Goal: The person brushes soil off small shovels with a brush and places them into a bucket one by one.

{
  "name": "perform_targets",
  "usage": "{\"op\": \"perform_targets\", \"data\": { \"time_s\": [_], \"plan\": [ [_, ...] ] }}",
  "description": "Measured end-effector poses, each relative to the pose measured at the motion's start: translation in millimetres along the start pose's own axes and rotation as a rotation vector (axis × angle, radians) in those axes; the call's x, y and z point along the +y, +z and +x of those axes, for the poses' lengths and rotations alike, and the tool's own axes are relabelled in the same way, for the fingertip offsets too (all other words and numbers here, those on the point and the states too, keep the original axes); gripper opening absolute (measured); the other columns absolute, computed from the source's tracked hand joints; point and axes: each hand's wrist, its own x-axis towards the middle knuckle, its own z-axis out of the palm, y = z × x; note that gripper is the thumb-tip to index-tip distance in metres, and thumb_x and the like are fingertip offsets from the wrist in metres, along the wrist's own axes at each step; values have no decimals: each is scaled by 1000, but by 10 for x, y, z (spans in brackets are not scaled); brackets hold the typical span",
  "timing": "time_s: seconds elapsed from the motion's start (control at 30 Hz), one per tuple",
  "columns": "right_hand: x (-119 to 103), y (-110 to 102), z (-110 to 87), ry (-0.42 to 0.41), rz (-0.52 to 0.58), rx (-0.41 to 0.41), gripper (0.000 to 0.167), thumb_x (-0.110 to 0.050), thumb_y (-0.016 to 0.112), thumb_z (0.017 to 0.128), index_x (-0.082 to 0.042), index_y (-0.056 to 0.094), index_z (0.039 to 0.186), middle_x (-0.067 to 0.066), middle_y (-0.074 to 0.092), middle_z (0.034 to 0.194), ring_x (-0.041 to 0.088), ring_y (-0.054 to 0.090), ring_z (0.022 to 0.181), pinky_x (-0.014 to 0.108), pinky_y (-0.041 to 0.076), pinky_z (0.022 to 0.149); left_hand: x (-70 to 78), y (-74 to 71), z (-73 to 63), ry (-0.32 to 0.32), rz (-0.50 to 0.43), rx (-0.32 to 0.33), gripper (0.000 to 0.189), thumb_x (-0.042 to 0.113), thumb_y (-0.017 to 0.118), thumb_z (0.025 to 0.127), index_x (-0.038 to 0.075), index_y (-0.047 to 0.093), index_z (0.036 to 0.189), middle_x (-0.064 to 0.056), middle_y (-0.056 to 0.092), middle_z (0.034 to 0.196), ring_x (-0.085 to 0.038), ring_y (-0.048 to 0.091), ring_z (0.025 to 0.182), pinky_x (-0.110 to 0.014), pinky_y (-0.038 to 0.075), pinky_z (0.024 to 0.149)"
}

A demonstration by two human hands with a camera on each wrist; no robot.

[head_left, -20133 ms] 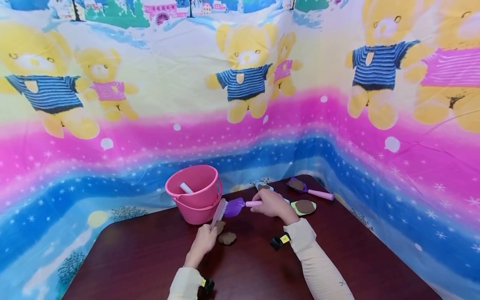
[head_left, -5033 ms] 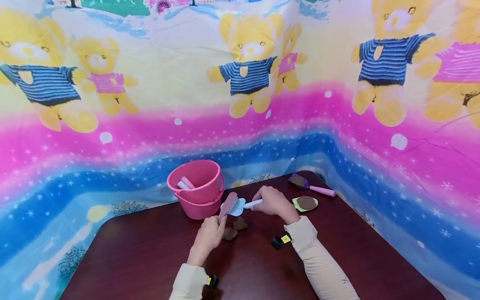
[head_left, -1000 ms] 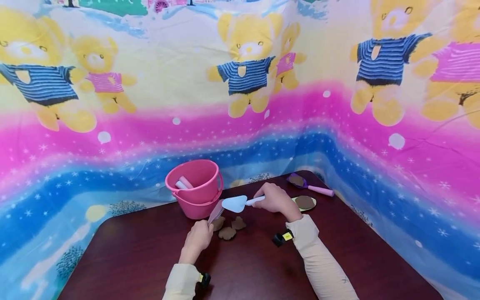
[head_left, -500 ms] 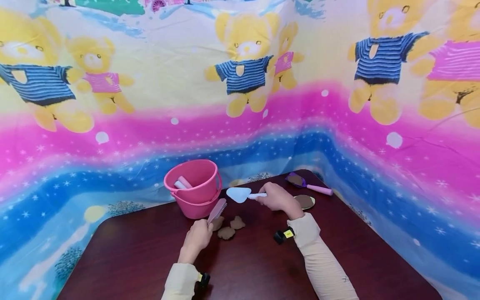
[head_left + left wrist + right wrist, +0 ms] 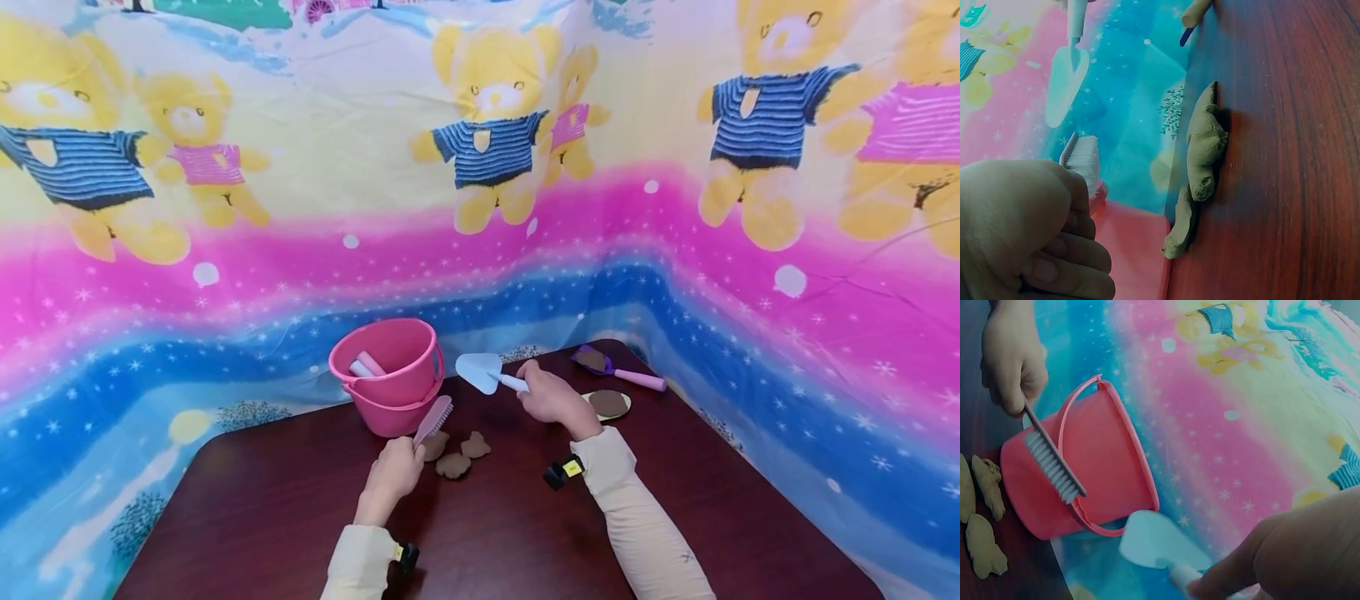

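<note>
Counts: 1 trowel (image 5: 487, 374), 1 brush (image 5: 435, 418), 1 pink bucket (image 5: 393, 389) far left with 2 handles (image 5: 367, 364) in it. Brown lumps (image 5: 453, 467): 5 total. 3 right of the bucket, 1 on the single purple scoop (image 5: 636, 378) far right, 1 on the one pale green piece (image 5: 617, 417). 1 tabletop (image 5: 495, 533). Printed bears (image 5: 491, 142): 6.

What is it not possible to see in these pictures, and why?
Head view: lower ends of two rods, hidden by the pink bucket.
Head view: grip of the brush, covered by the left hand.
Left wrist view: right hand holding the white trowel, mostly cut off by the top edge.
Right wrist view: one brown lump, partly cut off by the left edge.
</note>
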Motion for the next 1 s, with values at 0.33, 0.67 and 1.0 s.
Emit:
{"op": "perform_targets", "data": {
  "time_s": [0.33,0.67,1.0],
  "plan": [
    [23,28,39,23,-3,-37,23,-17,52,105,0,60,119,7,56,79,20,51,64,32,42,63,-10,-38,-28,6,-16,3,31,17,51,101,10,48,71,-2,42,61,-17,43,51,-31,35,46],
    [62,91,56,8,82,-126,23,-7,56,99,-1,42,117,11,57,81,19,50,62,30,44,60,-6,-91,-10,-1,-13,9,31,18,51,101,11,48,71,-2,42,61,-16,43,51,-31,35,47],
    [30,153,118,-9,-26,-73,12,-18,63,99,-6,61,97,6,56,79,19,49,64,32,41,63,81,-121,-13,32,-31,31,33,17,49,100,12,46,67,-1,40,59,-16,41,50,-31,35,47]
  ]
}}
